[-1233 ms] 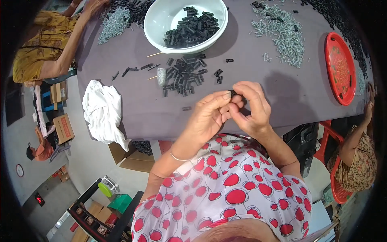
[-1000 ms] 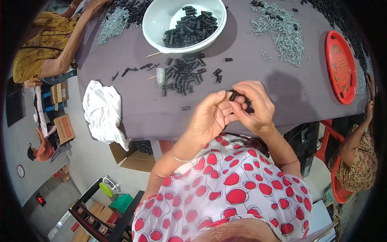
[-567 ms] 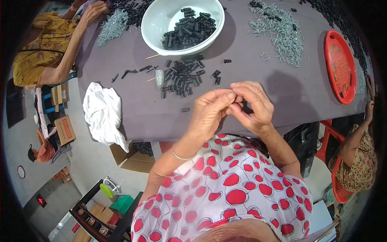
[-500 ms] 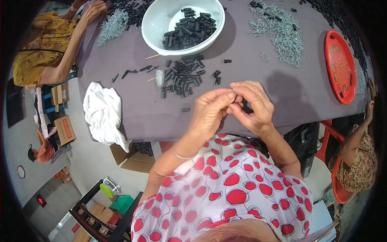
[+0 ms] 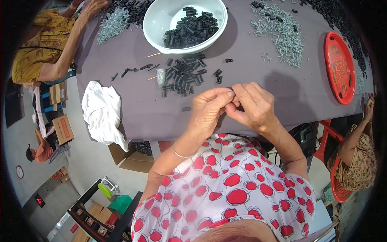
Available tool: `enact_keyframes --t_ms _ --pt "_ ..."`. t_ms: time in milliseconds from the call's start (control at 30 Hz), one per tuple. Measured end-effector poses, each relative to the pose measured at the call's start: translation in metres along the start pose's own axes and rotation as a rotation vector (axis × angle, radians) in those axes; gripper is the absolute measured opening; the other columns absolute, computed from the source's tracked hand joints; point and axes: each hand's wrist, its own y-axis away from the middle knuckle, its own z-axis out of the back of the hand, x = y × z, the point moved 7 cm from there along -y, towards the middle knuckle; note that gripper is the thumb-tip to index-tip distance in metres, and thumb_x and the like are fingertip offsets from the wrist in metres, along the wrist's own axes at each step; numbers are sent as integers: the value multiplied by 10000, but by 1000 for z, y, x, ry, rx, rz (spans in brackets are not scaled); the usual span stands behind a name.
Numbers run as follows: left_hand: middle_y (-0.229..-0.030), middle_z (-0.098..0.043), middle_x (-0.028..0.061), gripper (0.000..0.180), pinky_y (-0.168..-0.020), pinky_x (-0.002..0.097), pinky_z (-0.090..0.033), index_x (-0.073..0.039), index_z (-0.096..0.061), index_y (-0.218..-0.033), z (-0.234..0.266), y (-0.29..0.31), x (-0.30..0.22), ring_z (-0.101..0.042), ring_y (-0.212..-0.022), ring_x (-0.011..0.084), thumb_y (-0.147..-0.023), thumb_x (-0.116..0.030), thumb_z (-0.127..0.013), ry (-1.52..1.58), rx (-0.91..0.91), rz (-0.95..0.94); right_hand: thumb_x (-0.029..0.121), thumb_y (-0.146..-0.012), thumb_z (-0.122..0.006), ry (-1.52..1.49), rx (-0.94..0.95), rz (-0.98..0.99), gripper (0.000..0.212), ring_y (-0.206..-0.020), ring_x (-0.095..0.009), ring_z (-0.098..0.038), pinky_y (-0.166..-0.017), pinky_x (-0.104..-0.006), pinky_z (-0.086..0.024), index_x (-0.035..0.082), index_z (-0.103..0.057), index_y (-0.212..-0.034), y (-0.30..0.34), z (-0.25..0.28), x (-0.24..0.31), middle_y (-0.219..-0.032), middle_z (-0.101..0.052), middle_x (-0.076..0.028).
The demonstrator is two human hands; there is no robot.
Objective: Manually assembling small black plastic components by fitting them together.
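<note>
Grey cloth (image 5: pixel 145 113) covers the worktable, and at its far left a co-worker's arm (image 5: pixel 66 52) reaches toward a pile of small, silvery, coil-like pieces (image 5: pixel 114 27). Nearer on the left, a crumpled white cloth (image 5: pixel 100 109) hangs over the table edge, probably put aside there to leave working room. Toward the middle, black tubular parts (image 5: pixel 187 76) lie loosely heaped, seemingly within easy reach of both hands; they are short, hollow-looking and dull, some with openings in their sides. Beside the heap's left stand a silvery thimble-shaped object (image 5: pixel 161 76) and 2 thin sticks (image 5: pixel 153 55). Farther back, a white bowl (image 5: pixel 155 24) contains more black pieces, its wall likely keeping them apart from the heap.

To the right of the heap, the left hand (image 5: pixel 207 111) meets the right hand (image 5: pixel 254 105) near the table's near edge. Thumbs and fingers are pinched closed around a small dark piece (image 5: pixel 232 89), almost wholly hidden; I cannot tell its shape. This fingertip hold probably suits something so little. Far right of them lie another silvery pile (image 5: pixel 286 42) and a red tray (image 5: pixel 328 64).
</note>
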Motion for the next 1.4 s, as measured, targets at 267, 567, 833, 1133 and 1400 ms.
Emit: enact_keyframes --t_ms 267,567,833,1133,1400 --pt "-895 -632 121 295 -732 301 -511 40 -589 -988 8 1 -2 -625 -797 183 -919 -226 -481 12 -29 -23 111 -546 -701 9 -143 69 311 -514 -185 -478 -460 -293 -416 -2 -583 -810 -1 3 -8 -631 -457 -37" --pt "-942 -610 61 267 -774 311 -470 6 -595 -977 0 3 -4 -575 -868 149 -909 -239 -513 -73 89 30 125 -560 -668 -20 -153 63 217 -473 -180 -441 -428 -295 -380 29 -555 -718 0 2 -9 -585 -396 -23" --pt "-871 -644 79 181 -718 265 -485 34 -611 -962 1 4 5 -601 -775 123 -904 -127 -554 -67 137 71 126 -566 -653 -71 -137 35 184 -445 -194 -435 -403 -311 -380 63 -499 -645 6 -4 -8 -569 -371 -29" --pt "-892 -667 104 126 -719 258 -516 17 -586 -986 3 21 -62 -626 -789 127 -866 -14 -611 -409 -12 -420 35 -653 -671 -197 30 -140 381 -797 -296 -563 -688 -380 -483 27 -594 -1025 -10 8 -28 -922 -560 -124" --pt "-860 -651 52 138 -758 364 -430 -44 -667 -834 -39 -2 -169 -564 -842 233 -714 -70 -730 -1523 -362 -1361 38 -686 -634 24 167 27 212 -880 -234 -525 -727 -349 -436 67 -620 -895 -44 -27 -27 -920 -541 -53"
